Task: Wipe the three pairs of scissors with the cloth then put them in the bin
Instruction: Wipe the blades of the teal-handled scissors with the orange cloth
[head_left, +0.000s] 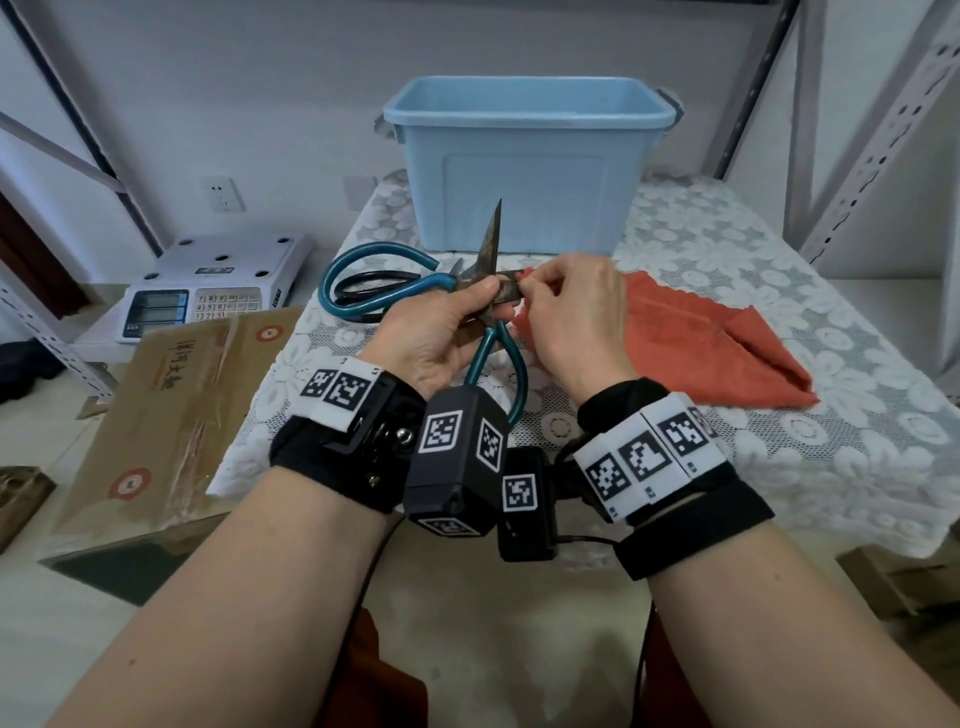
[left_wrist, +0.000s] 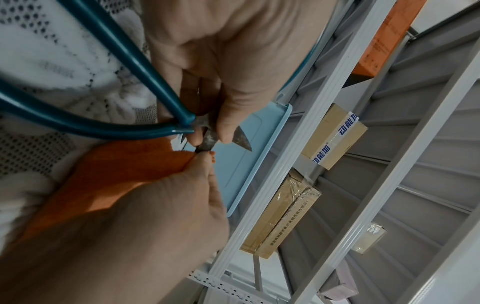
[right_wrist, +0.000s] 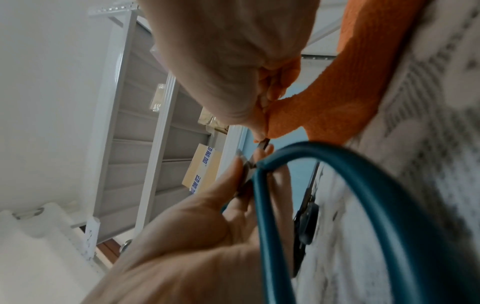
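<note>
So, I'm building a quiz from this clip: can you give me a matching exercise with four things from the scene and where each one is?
Things:
1. teal scissors
2. orange cloth
3. blue bin
4. scale

Places:
A. at the far end of the table, behind the hands
B. on a shelf left of the table
C. held in the left hand, blades open
D. lying on the table, one corner pinched on a blade by the right hand

Pairs: 1-C, 2-D, 3-A, 4-B
</note>
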